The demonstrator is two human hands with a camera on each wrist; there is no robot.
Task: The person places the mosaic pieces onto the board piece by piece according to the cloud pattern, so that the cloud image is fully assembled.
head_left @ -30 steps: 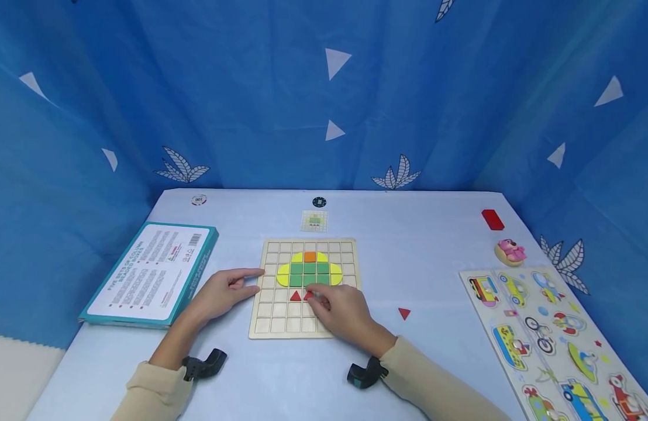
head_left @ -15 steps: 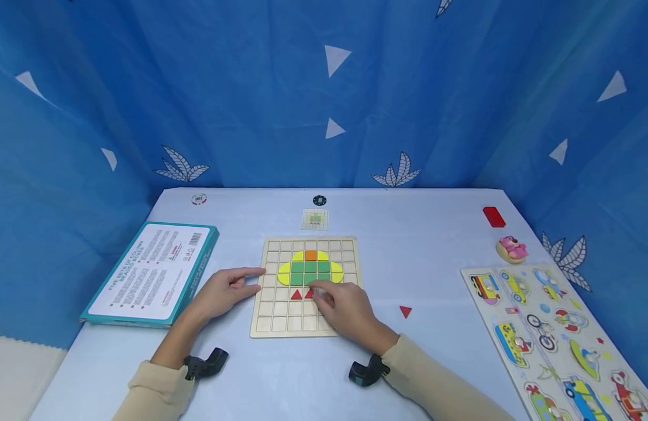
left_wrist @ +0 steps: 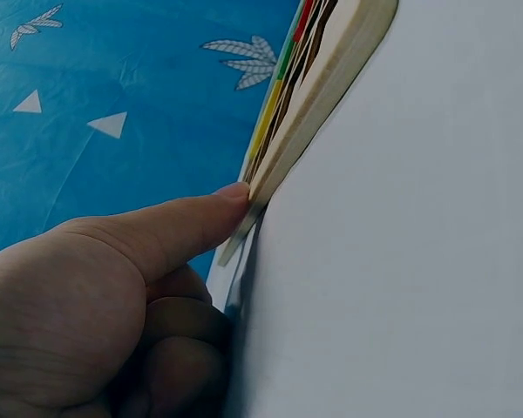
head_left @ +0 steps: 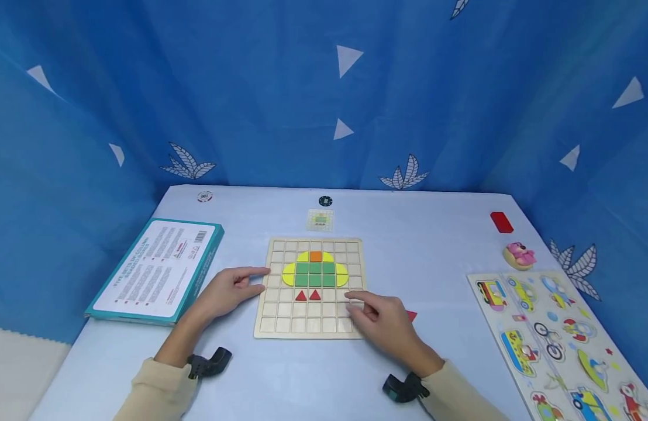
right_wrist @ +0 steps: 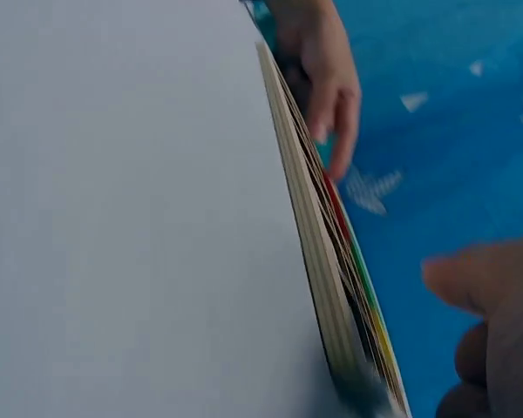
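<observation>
A wooden grid board (head_left: 284, 324) lies on the white table, bearing green squares (head_left: 315, 274), an orange square (head_left: 316, 256), yellow rounded pieces (head_left: 342, 275) and two red triangles (head_left: 308, 296) in a row below the green. My left hand (head_left: 226, 294) rests at the board's left edge, index finger and thumb extended to it; the left wrist view has the thumb (left_wrist: 187, 231) against the wooden side. Over the board's right edge is my right hand (head_left: 384, 321), thumb and index finger apart with nothing between them. Behind that hand, a third red triangle (head_left: 411, 316) is partly hidden.
A small pattern card (head_left: 320, 220) lies beyond the board, with a dark round chip (head_left: 326, 201) behind it. To the left is a teal-edged box (head_left: 155, 269). A picture puzzle (head_left: 552, 345), a pink figurine (head_left: 520, 255) and a red block (head_left: 501, 222) are at right.
My right hand has let go of the second red triangle, which stays on the board, and has moved right toward the loose triangle. The left hand keeps its place at the board edge.
</observation>
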